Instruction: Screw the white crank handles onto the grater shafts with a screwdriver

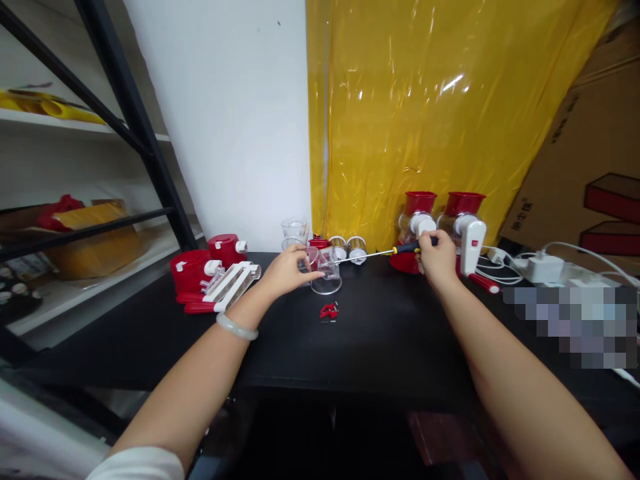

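One head view. Left hand is pinching clear plastic part between thumb and fingers, near middle of black table; its wide rim is facing down. Right hand is clasping screwdriver, fingers wrapping dark handle, shaft pointing left; tip is reaching clear plastic part, exact contact impossible to tell. Small red pieces are lying nearer to camera. Two cylinders are lying behind shaft. Red-and-white housings are sitting at left, two red-topped machines standing at right.
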The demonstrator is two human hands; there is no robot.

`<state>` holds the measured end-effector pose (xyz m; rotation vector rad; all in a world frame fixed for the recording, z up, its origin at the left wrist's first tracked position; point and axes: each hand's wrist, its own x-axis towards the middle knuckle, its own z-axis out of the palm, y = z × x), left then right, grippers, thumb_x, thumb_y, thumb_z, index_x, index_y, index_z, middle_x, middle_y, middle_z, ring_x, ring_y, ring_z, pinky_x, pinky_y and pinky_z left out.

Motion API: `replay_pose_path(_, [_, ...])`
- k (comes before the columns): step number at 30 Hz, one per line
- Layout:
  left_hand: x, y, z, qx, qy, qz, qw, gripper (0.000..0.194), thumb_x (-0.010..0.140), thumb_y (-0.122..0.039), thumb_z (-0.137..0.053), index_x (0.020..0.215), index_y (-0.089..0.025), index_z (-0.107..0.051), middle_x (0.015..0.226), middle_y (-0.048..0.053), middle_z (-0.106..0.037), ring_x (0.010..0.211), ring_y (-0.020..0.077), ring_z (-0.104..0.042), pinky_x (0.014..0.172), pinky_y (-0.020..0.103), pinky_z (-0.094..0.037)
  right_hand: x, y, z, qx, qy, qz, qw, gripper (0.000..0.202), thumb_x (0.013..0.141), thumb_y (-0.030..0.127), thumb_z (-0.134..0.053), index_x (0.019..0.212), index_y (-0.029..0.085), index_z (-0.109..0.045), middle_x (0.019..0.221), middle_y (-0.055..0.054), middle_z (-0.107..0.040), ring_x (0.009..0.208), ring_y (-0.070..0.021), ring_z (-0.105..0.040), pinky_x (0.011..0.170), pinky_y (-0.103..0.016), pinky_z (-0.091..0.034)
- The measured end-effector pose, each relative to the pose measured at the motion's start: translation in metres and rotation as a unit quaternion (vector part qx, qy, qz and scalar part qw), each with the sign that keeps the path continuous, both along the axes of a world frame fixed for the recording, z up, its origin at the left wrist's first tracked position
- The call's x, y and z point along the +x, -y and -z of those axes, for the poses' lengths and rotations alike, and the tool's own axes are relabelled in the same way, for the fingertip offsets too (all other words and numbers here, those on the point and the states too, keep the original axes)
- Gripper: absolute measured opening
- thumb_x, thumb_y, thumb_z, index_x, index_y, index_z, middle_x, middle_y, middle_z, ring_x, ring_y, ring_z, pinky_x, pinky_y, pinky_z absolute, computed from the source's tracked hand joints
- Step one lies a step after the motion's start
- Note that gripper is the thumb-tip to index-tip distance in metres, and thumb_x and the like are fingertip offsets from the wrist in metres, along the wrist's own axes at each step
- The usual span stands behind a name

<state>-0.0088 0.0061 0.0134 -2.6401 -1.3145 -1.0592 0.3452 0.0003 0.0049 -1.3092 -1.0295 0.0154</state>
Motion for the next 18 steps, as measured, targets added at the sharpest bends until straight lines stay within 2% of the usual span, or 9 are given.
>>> replay_pose_path(3, [0.001, 0.001, -0.001, -0.003, 0.003, -0.003, 1.000, 0.039, 0.070, -0.058, -0.072, 0.071, -0.020, -0.062, 0.112, 0.009, -0.057, 0.106, 0.0259, -0.060, 0.096, 0.042, -0.048, 0.001, 0.005, -0.005, -0.009, 0.023, 0.045, 0.999, 0.026, 0.078, 0.044, -0.056, 0.067, 0.021, -0.054, 0.059, 0.001, -0.054, 0.062, -0.0184, -0.051, 0.066, -0.033, -0.042])
replay_pose_path(5, [0.001, 0.002, -0.002, -0.001, 0.004, 0.001, 1.000, 0.038, 0.070, -0.056, -0.073, 0.071, -0.020, -0.062, 0.110, 0.008, -0.058, 0.106, 0.0258, -0.059, 0.095, 0.042, -0.048, 0.001, 0.007, -0.007, -0.007, 0.030, 0.042, 0.999, 0.028, 0.078, 0.045, -0.056, 0.063, 0.021, -0.052, 0.059, 0.001, -0.052, 0.063, -0.0176, -0.050, 0.067, -0.033, -0.041])
replay_pose_path(7, [0.002, 0.003, -0.003, 0.001, 0.004, 0.007, 1.000, 0.037, 0.070, -0.055, -0.073, 0.071, -0.020, -0.061, 0.108, 0.008, -0.058, 0.106, 0.0257, -0.059, 0.095, 0.041, -0.048, 0.000, 0.004, -0.007, 0.012, -0.011, 0.000, 1.000, 0.026, 0.077, 0.044, -0.059, 0.066, 0.021, -0.052, 0.062, 0.002, -0.052, 0.062, -0.0161, -0.049, 0.064, -0.032, -0.042])
replay_pose_path(9, [0.002, 0.003, -0.003, 0.003, 0.003, 0.010, 1.000, 0.036, 0.070, -0.055, -0.073, 0.072, -0.020, -0.062, 0.107, 0.008, -0.058, 0.105, 0.0254, -0.059, 0.095, 0.041, -0.048, -0.003, 0.001, -0.007, 0.045, -0.109, -0.073, 0.990, 0.022, 0.072, 0.041, -0.063, 0.076, 0.022, -0.053, 0.069, 0.003, -0.053, 0.062, -0.0144, -0.049, 0.059, -0.029, -0.042])
replay_pose_path(11, [0.001, 0.002, -0.002, 0.004, 0.003, 0.013, 1.000, 0.037, 0.071, -0.055, -0.073, 0.072, -0.020, -0.062, 0.107, 0.008, -0.058, 0.105, 0.0252, -0.059, 0.095, 0.041, -0.048, -0.006, -0.002, -0.008, 0.084, -0.237, -0.160, 0.954, 0.026, 0.067, 0.035, -0.067, 0.085, 0.024, -0.052, 0.075, 0.004, -0.054, 0.063, -0.0130, -0.051, 0.055, -0.026, -0.043])
replay_pose_path(13, [0.000, 0.000, -0.001, 0.004, 0.001, 0.019, 1.000, 0.037, 0.071, -0.056, -0.072, 0.072, -0.020, -0.063, 0.105, 0.007, -0.059, 0.104, 0.0249, -0.059, 0.094, 0.040, -0.048, -0.007, -0.001, -0.011, 0.098, -0.347, -0.258, 0.896, 0.028, 0.064, 0.028, -0.066, 0.086, 0.024, -0.050, 0.077, 0.004, -0.054, 0.065, -0.0125, -0.054, 0.055, -0.025, -0.046])
replay_pose_path(16, [-0.001, -0.005, 0.001, 0.001, 0.005, 0.027, 1.000, 0.037, 0.072, -0.056, -0.072, 0.072, -0.020, -0.063, 0.102, 0.007, -0.059, 0.101, 0.0241, -0.060, 0.093, 0.040, -0.048, -0.004, 0.003, -0.014, 0.055, -0.421, -0.391, 0.816, 0.019, 0.065, 0.026, -0.062, 0.081, 0.022, -0.052, 0.074, 0.001, -0.056, 0.068, -0.0143, -0.058, 0.058, -0.029, -0.051])
replay_pose_path(17, [-0.002, -0.006, 0.002, 0.000, 0.009, 0.026, 1.000, 0.037, 0.072, -0.056, -0.072, 0.072, -0.020, -0.063, 0.102, 0.007, -0.059, 0.101, 0.0241, -0.060, 0.094, 0.040, -0.048, -0.003, 0.003, -0.014, 0.044, -0.422, -0.412, 0.806, 0.016, 0.068, 0.029, -0.061, 0.080, 0.021, -0.053, 0.074, 0.000, -0.057, 0.068, -0.0153, -0.059, 0.057, -0.030, -0.051])
replay_pose_path(18, [-0.002, -0.007, 0.004, 0.000, 0.013, 0.025, 1.000, 0.037, 0.072, -0.056, -0.072, 0.072, -0.020, -0.063, 0.103, 0.007, -0.059, 0.102, 0.0243, -0.060, 0.094, 0.041, -0.048, -0.001, 0.003, -0.013, 0.042, -0.417, -0.415, 0.808, 0.016, 0.071, 0.033, -0.060, 0.079, 0.021, -0.055, 0.073, -0.001, -0.058, 0.067, -0.0159, -0.059, 0.054, -0.030, -0.051])
